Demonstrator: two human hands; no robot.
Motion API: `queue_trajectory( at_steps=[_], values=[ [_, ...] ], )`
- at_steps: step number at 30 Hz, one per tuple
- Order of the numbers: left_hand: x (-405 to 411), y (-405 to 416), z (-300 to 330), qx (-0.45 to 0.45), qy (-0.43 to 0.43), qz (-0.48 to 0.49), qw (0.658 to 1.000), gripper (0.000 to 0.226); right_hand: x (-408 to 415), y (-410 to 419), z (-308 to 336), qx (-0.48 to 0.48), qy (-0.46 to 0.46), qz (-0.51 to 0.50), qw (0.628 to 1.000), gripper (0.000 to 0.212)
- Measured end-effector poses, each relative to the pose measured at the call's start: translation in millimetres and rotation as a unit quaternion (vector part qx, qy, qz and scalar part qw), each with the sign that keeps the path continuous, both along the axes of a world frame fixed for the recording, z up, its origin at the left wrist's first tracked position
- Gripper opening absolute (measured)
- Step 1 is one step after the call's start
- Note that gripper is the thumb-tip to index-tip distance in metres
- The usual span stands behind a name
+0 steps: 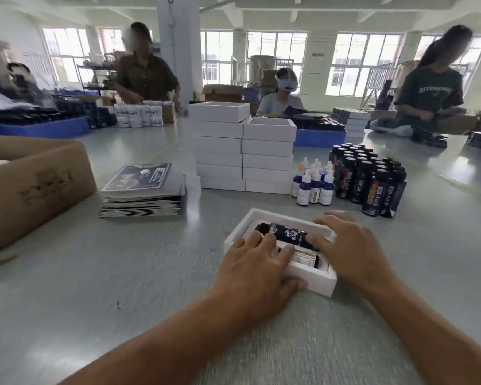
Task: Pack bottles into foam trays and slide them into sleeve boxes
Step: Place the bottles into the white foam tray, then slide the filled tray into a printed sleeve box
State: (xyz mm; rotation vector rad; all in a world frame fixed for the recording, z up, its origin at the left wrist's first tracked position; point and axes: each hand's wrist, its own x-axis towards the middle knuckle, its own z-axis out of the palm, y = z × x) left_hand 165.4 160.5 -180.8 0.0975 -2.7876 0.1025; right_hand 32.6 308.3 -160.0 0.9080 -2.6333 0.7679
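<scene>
A: Foam tray, what is concealed?
B: Both hands cover its middle; the lower bottle shows only a label strip.
A: Cardboard carton?
B: Cut by the left edge; its printing is blurred.

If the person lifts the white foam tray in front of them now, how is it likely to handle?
The white foam tray looks thick-walled, so it probably stays stiff rather than sagging. The dark bottle lies on its side in a recess, so it likely won't roll unless the tray tilts. With the left hand and right hand pressing flat on top, neither grips it yet.
</scene>
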Motion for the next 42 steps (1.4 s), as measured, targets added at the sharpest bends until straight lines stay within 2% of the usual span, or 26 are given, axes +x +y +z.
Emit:
queue_trajectory(
  at_steps=[2,6,8,10,12,15,18,20,22,25,29,31,33,34,37,38,40,42],
  values=[
    [1.2,2.6,1.9,0.006,0.003,-0.003,1.0,0.066,0.7,1.8,-5.1,0.002,0.016,-0.054,0.998,0.041],
    [-0.9,1.3,0.7,-0.004,0.014,-0.01,1.0,0.065,-6.8,1.6,-11.3,0.017,-0.034,-0.066,0.997,0.047],
    [-2.4,-8.4,6.8,0.034,0.038,-0.016,0.999,0.068,-8.3,2.2,-12.6,0.021,-0.038,-0.062,0.997,0.052],
    [-5.9,-34.9,24.4,0.095,0.097,0.01,0.991,0.069,-13.1,3.9,-17.8,0.019,-0.04,-0.067,0.997,0.049],
    [-10.1,-79.3,48.9,0.137,0.172,0.094,0.971,0.064,-26.7,7.4,-31.1,0.007,-0.041,-0.07,0.997,0.042],
    [-7.4,-162.6,77.7,0.186,0.215,0.272,0.919,0.057,-51.8,14.3,-51.1,-0.027,-0.044,-0.076,0.996,0.053],
    [6.3,-233.0,79.3,0.194,0.177,0.426,0.866,0.061,-65.3,19.6,-59.9,-0.038,-0.064,-0.088,0.993,0.055],
    [13.2,-261.8,72.9,0.224,0.141,0.483,0.835,0.068,-67.1,22.1,-60.1,-0.044,-0.071,-0.089,0.993,0.052],
    [15.5,-278.1,66.7,0.248,0.114,0.506,0.818,0.068,-63.9,21.8,-57.9,-0.045,-0.076,-0.092,0.992,0.053],
    [16.4,-285.3,59.2,0.237,0.118,0.507,0.82,0.057,-53.7,16.9,-51.2,-0.044,-0.077,-0.087,0.992,0.053],
    [19.0,-280.9,59.0,0.212,0.128,0.507,0.826,0.056,-26.3,7.7,-31.3,-0.053,-0.072,-0.08,0.993,0.05],
    [20.6,-280.8,61.8,0.242,0.147,0.485,0.828,0.053,-13.4,3.1,-19.5,-0.039,-0.072,-0.072,0.994,0.042],
    [22.4,-278.4,67.6,0.321,0.194,0.434,0.819,0.042,-5.6,0.0,-10.5,-0.01,-0.071,-0.058,0.996,0.032],
    [23.0,-274.3,71.6,0.386,0.228,0.399,0.8,0.035,-5.0,-0.4,-8.7,0.004,-0.069,-0.054,0.996,0.027],
    [24.6,-248.6,81.4,0.582,0.313,0.294,0.691,0.016,-6.7,0.8,-4.8,0.03,-0.059,-0.045,0.997,0.031],
    [24.7,-235.8,80.4,0.607,0.324,0.272,0.673,0.011,-6.5,1.2,-3.0,0.036,-0.062,-0.043,0.997,0.033],
    [24.6,-205.3,72.7,0.63,0.338,0.235,0.659,0.009,-5.8,1.7,1.7,0.05,-0.066,-0.037,0.996,0.037],
    [25.1,-171.8,59.7,0.663,0.336,0.201,0.639,0.027,-6.6,4.9,7.1,0.064,-0.073,-0.034,0.995,0.034]
  ],
)
